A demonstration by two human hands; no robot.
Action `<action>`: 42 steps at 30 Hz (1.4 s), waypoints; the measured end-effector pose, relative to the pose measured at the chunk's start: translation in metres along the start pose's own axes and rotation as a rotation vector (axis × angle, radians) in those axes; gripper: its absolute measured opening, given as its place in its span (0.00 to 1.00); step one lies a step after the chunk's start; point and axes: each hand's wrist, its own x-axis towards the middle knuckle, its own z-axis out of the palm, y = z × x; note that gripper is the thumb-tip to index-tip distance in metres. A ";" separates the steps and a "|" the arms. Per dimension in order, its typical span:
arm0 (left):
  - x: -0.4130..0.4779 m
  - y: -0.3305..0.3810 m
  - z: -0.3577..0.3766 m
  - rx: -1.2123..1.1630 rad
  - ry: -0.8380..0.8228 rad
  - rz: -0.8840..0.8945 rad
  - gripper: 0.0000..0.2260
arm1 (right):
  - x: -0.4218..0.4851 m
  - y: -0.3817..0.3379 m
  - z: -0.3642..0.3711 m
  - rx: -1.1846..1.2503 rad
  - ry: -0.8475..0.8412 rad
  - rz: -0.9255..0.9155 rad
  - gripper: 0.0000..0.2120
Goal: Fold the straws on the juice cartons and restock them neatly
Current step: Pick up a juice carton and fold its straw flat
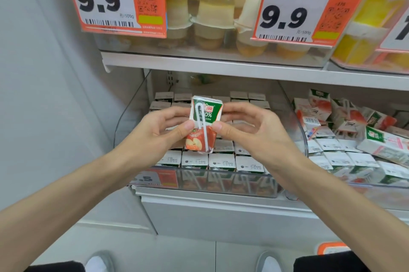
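Note:
A small green, white and red apple juice carton (204,124) is held upright in front of the shelf, its printed face toward me. A white bent straw (201,125) lies along that face, hooked over near the top. My left hand (159,132) grips the carton's left side with the thumb on its front. My right hand (250,130) holds the right side, thumb tip at the carton's edge. Below and behind, a clear bin (221,181) holds rows of the same cartons (221,161) standing upright.
To the right, a second clear bin holds cartons in a loose jumble (354,130). The shelf above (221,66) carries jelly cups and two orange 9.9 price tags (296,10). A white wall (44,94) closes the left side. My shoes show on the floor below.

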 end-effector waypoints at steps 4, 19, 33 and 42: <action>-0.003 -0.001 -0.005 -0.026 0.000 -0.023 0.15 | 0.000 0.004 0.008 0.039 -0.009 0.024 0.19; -0.009 -0.001 -0.014 -0.081 -0.137 -0.020 0.20 | -0.001 0.006 0.027 0.256 0.040 0.040 0.11; -0.008 -0.007 -0.014 -0.139 -0.112 -0.067 0.18 | -0.003 0.003 0.036 0.040 -0.016 -0.024 0.19; -0.006 -0.002 -0.011 -0.134 -0.013 -0.071 0.20 | -0.003 0.000 0.032 0.043 -0.078 0.022 0.24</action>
